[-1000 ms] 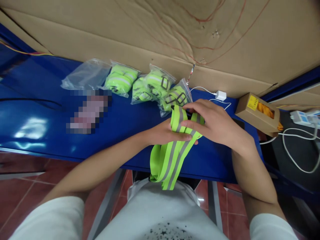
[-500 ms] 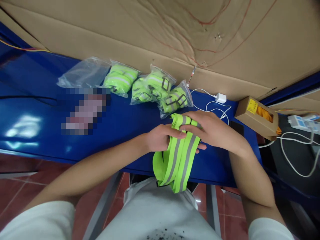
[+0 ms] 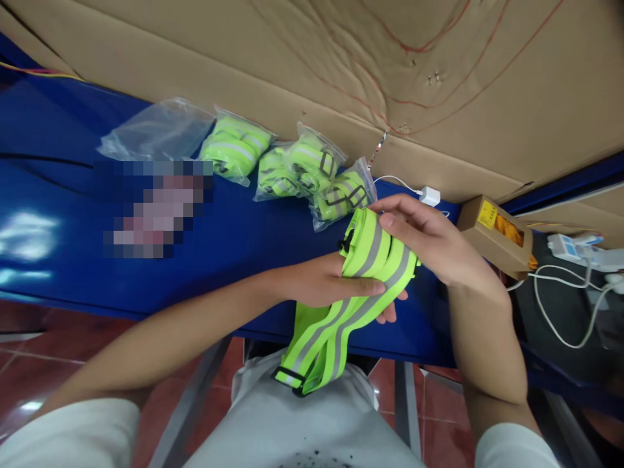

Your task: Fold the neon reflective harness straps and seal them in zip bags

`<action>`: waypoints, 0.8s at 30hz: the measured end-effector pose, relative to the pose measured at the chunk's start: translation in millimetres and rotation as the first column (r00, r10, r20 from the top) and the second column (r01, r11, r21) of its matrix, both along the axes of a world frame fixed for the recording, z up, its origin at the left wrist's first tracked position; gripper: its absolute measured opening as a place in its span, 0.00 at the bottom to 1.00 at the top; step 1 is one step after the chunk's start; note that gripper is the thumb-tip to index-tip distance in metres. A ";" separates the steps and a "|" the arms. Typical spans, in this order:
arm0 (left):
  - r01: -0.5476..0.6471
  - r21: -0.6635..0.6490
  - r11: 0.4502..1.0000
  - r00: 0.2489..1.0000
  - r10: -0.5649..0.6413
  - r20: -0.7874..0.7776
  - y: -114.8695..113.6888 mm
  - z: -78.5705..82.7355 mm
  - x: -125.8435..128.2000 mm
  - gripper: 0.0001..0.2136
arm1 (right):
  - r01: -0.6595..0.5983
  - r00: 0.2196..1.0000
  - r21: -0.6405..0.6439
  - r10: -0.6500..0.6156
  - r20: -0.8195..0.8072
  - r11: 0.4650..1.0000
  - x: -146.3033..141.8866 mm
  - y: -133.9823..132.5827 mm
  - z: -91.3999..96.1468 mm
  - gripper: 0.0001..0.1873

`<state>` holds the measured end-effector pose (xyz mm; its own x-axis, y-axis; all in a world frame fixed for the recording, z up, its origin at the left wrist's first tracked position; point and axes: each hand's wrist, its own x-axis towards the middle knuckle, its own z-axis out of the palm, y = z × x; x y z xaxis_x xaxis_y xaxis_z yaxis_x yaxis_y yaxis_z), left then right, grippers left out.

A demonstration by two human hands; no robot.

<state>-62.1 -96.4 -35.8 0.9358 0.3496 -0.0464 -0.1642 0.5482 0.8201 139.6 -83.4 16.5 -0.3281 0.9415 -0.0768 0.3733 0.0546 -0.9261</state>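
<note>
A neon yellow strap with grey reflective stripes is folded over my left hand, whose fingers clamp it from beneath with the thumb across the top. My right hand grips the upper fold from the right side, fingertips on the strap's top edge. The loose end of the strap hangs down over the blue table's near edge onto my white shirt. A black buckle shows at the dangling end.
Three clear bags holding folded yellow straps lie at the back of the blue table, beside an empty clear bag. A white charger, a small cardboard box and white cables are at the right. Cardboard sheets stand behind.
Both hands have lifted and turned the folded strap, which now lies wider across my left palm. My right hand has shifted from lying on top to gripping the upper right edge.
</note>
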 end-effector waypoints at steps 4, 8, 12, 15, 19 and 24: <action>-0.014 0.009 1.000 1.000 0.014 0.016 1.5 -5.6 2.8 0.18 | -0.125 0.946 0.315 0.017 0.324 0.941 -0.1 0.7 4.0 0.14; 0.009 0.104 0.995 1.000 -0.010 0.010 2.2 -4.3 0.3 0.21 | -0.434 0.834 0.184 0.316 0.453 0.882 -0.1 -9.3 17.5 0.19; 0.037 0.205 0.978 0.998 -0.047 0.045 6.6 -6.8 -4.0 0.23 | -0.457 0.799 0.157 0.327 0.504 0.875 -6.7 -18.2 18.6 0.27; 0.043 0.125 0.991 0.992 -0.057 0.109 9.5 -10.0 -4.4 0.17 | -0.393 0.823 0.208 0.242 0.513 0.896 -11.6 -20.0 13.2 0.23; 0.243 -0.127 0.962 0.951 -0.210 0.228 8.5 -11.9 0.5 0.17 | -0.347 0.849 0.302 0.161 0.503 0.888 -13.9 -20.4 9.9 0.19; 0.240 -0.062 0.969 0.961 -0.228 0.160 4.1 -10.6 4.0 0.15 | -0.212 0.890 0.428 -0.008 0.457 0.879 -11.0 -23.2 19.6 0.17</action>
